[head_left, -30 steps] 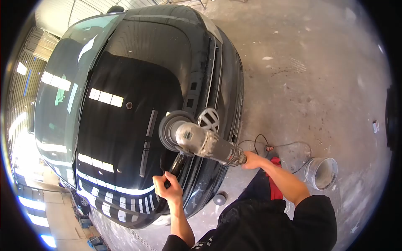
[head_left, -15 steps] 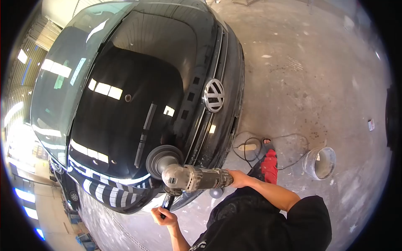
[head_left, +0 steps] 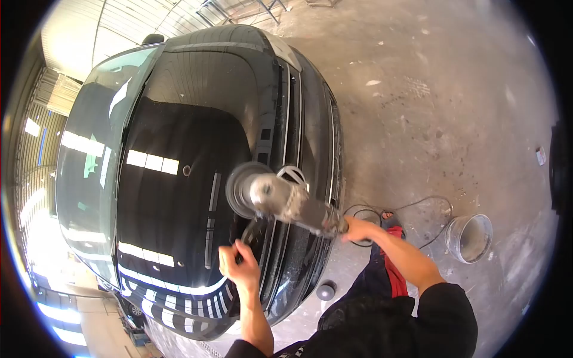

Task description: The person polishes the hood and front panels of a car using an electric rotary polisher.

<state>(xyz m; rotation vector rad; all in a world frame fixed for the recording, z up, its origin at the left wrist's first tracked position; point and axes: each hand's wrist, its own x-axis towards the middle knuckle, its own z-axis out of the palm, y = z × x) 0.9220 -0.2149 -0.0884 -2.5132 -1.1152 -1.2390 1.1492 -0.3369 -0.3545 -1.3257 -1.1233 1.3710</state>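
A polisher (head_left: 304,210) with a round pad (head_left: 237,190) is held across the front of a black car, slightly smeared by motion. My right hand (head_left: 361,230) is closed around the rear end of its body. My left hand (head_left: 239,264) wraps round the black side handle that sticks out from the polisher's head. The pad is over the front edge of the glossy hood (head_left: 167,215); I cannot tell whether it touches. Behind the tool, the round silver emblem (head_left: 293,174) on the grille is partly hidden.
A power cord (head_left: 427,200) curls over the concrete floor near my foot (head_left: 391,218). A bucket (head_left: 470,238) stands to the right. Close to the bumper is a small round grey object (head_left: 326,291). Another dark car (head_left: 134,309) is at lower left.
The polisher has moved up in the view, from the hood's near front corner to beside the emblem. Both hands have moved with it, and my view has shifted.
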